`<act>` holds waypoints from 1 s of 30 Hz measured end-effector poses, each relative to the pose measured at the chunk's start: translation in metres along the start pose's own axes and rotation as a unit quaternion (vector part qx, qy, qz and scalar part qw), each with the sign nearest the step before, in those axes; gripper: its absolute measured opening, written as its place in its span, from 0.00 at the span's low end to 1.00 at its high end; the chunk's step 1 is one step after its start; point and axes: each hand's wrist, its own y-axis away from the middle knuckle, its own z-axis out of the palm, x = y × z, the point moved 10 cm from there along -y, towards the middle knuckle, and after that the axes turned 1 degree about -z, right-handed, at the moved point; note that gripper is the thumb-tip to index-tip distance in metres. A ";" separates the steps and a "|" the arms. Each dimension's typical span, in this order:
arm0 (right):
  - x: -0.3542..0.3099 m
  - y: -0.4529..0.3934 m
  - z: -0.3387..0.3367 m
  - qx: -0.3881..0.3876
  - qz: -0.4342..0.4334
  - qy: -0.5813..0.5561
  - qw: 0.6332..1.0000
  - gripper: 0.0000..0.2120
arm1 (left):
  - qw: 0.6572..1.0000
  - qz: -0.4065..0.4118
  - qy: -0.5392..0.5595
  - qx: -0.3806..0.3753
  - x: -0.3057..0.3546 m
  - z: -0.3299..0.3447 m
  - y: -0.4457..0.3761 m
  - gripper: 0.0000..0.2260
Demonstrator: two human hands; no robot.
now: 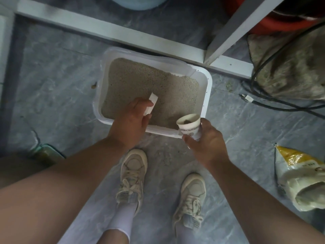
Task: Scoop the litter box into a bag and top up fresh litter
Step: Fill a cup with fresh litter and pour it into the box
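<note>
A white plastic litter box (207, 88) sits on the grey floor, filled with beige litter (140, 81). My left hand (130, 120) is over the box's near edge and grips a flat white card-like scoop (152, 101) whose end points into the litter. My right hand (207, 138) holds a paper cup (189, 125) tilted over the box's near right corner; some dark material lies inside the cup. A yellow and white litter bag (299, 178) lies open on the floor at the right.
A white metal frame (123, 34) runs behind the box. A black cable with a plug (247, 98) and a grey sack (290, 67) lie at the right. A red tub (281, 23) is at the top right. My two shoes (133, 175) stand just before the box.
</note>
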 end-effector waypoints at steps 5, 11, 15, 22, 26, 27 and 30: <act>-0.004 -0.002 0.006 -0.007 0.000 0.017 1.000 0.24 | 0.999 0.007 0.029 -0.009 0.003 0.001 0.000 0.13; -0.006 -0.004 0.008 -0.007 0.016 0.042 0.999 0.28 | 0.999 -0.004 0.037 -0.014 0.000 0.005 -0.002 0.14; -0.005 -0.001 0.008 -0.005 0.017 0.043 0.999 0.29 | 0.999 0.001 0.040 -0.013 -0.001 0.004 -0.004 0.14; 0.001 -0.001 0.004 0.010 0.030 0.038 0.999 0.28 | 0.999 0.006 0.038 -0.020 -0.002 0.007 -0.005 0.14; 0.009 0.000 0.003 0.012 0.047 0.027 0.998 0.26 | 0.999 0.007 0.029 -0.016 0.000 0.009 -0.006 0.13; 0.012 0.003 0.005 0.007 0.052 0.029 0.998 0.25 | 1.000 0.008 0.026 -0.014 0.001 0.009 -0.006 0.13; 0.025 0.015 0.009 0.000 0.079 0.043 0.996 0.23 | 1.000 0.004 0.021 -0.013 0.001 0.011 -0.006 0.14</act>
